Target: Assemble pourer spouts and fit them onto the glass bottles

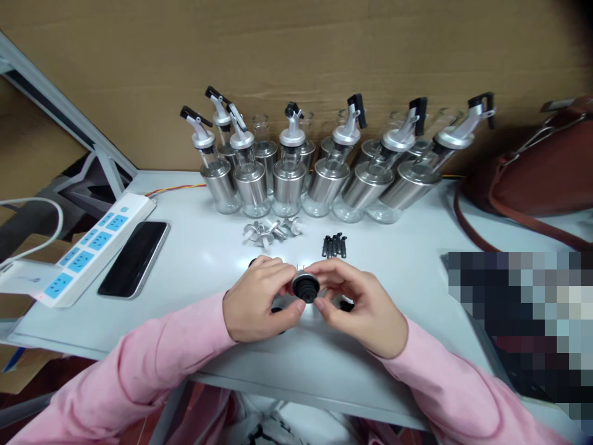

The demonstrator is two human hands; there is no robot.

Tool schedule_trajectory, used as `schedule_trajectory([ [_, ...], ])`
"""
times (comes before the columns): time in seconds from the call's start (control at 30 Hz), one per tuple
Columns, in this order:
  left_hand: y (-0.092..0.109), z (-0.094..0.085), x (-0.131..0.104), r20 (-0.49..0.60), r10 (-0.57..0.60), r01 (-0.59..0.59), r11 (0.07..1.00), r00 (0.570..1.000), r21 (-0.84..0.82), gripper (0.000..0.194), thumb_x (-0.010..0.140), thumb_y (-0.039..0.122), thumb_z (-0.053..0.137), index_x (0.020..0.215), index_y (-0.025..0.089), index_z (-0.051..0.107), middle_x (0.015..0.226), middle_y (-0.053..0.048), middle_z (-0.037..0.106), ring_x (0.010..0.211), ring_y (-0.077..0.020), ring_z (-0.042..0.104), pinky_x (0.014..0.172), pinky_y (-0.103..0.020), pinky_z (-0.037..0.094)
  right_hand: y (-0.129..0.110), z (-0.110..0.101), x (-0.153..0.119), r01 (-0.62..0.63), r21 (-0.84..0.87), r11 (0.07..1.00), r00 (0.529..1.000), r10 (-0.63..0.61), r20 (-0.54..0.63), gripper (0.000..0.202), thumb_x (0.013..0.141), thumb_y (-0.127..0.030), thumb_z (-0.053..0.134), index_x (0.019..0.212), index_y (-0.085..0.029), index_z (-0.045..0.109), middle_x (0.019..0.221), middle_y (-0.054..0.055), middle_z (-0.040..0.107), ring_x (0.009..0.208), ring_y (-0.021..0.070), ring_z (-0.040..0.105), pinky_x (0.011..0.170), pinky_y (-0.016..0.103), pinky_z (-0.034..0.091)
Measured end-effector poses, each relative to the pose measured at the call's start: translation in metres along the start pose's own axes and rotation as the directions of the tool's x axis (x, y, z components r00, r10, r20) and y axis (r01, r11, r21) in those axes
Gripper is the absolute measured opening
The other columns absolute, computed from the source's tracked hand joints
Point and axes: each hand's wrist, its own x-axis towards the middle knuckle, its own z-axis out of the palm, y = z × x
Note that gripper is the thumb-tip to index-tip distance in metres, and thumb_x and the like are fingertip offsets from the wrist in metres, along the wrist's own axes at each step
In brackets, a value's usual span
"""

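Nearest the camera, two pink sleeves (185, 340) are reaching in over the pale surface (296, 377) from the left and right. The left hand (262, 300) is pinching one side of a black ribbed stopper (306, 287) between thumb and fingers, and the right hand (361, 303) is gripping its other side the same way, fingers curling in narrowly. The stopper is showing its dark stepped end toward the camera, with a silvery rim behind it, and both hands are holding it near the middle of the surface. Small black pieces are peeking out beside and beneath the hands, mostly hidden. To the left, a black-screened phone (134, 259) is lying just beside a white power strip (95, 250) with blue sockets. To the right, a blurred-out patch is covering whatever is lying there. Just beyond the hands, a loose cluster of silvery spout parts (271, 232) is resting to the left of a little group of black levers (334, 245). Farther back, glass bottles (290, 188) with metal sleeves are standing in rows, the front ones wearing silver pourers (293, 133) with black levers. A brown leather bag (542, 167) is sitting at the right, and brown cardboard (296, 49) is rising behind everything.
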Motion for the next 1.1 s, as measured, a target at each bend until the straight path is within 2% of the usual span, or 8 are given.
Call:
schedule_trajectory([
  [0.13, -0.0005, 0.0012, -0.0002, 0.004, 0.011, -0.011, 1.0, 1.0, -0.024, 0.017, 0.078, 0.03, 0.04, 0.067, 0.018, 0.037, 0.063, 0.001, 0.043, 0.063, -0.0152, 0.041, 0.067, -0.031, 0.031, -0.001, -0.0006, 0.0, -0.028, -0.024, 0.999, 0.999, 0.028, 0.016, 0.026, 0.066, -0.011, 0.053, 0.091, -0.018, 0.052, 0.074, 0.003, 0.064, 0.061, 0.0123, 0.058, 0.048, 0.02, 0.043],
  [0.27, -0.0004, 0.0013, -0.0009, 0.014, -0.005, 0.006, 1.0, 1.0, -0.026, 0.017, 0.077, 0.03, 0.041, 0.065, 0.018, 0.037, 0.061, 0.002, 0.043, 0.062, -0.0148, 0.041, 0.068, -0.031, 0.03, -0.0006, 0.0003, -0.0003, -0.058, -0.01, 0.998, 0.998, 0.059, 0.035, 0.026, 0.064, -0.012, 0.052, 0.089, -0.017, 0.052, 0.064, -0.002, 0.053, 0.049, 0.0077, 0.048, 0.045, 0.02, 0.037],
  [0.4, 0.0003, 0.001, -0.0001, 0.027, 0.004, -0.004, 1.0, 1.0, -0.031, 0.016, 0.075, 0.03, 0.04, 0.066, 0.017, 0.041, 0.06, 0.001, 0.043, 0.062, -0.0151, 0.042, 0.067, -0.032, 0.03, -0.0006, 0.0011, -0.0009, -0.07, -0.005, 0.998, 0.995, 0.07, 0.065, 0.028, 0.065, -0.011, 0.051, 0.092, -0.016, 0.054, 0.058, -0.005, 0.046, 0.045, 0.0062, 0.044, 0.044, 0.019, 0.034],
  [0.73, 0.0023, 0.0026, 0.0021, 0.004, -0.058, 0.058, 0.998, 0.998, -0.006, 0.016, 0.068, 0.027, 0.042, 0.058, 0.018, 0.034, 0.055, 0.003, 0.04, 0.057, -0.013, 0.04, 0.067, -0.031, 0.029, 0.0033, 0.0038, -0.0027, -0.09, 0.018, 0.996, 0.995, 0.089, 0.047, 0.027, 0.062, -0.01, 0.051, 0.088, -0.017, 0.053, 0.056, -0.007, 0.042, 0.045, 0.0057, 0.04, 0.044, 0.018, 0.033],
  [1.1, 0.0027, 0.004, 0.0024, -0.012, -0.048, 0.048, 0.999, 0.999, -0.001, 0.015, 0.062, 0.021, 0.045, 0.055, 0.018, 0.032, 0.051, 0.005, 0.038, 0.054, -0.0114, 0.04, 0.072, -0.032, 0.031, 0.0067, 0.0068, -0.0051, -0.071, 0.039, 0.997, 0.997, 0.069, 0.044, 0.024, 0.063, -0.008, 0.049, 0.084, -0.018, 0.051, 0.056, -0.008, 0.04, 0.045, 0.0054, 0.036, 0.045, 0.018, 0.033],
])
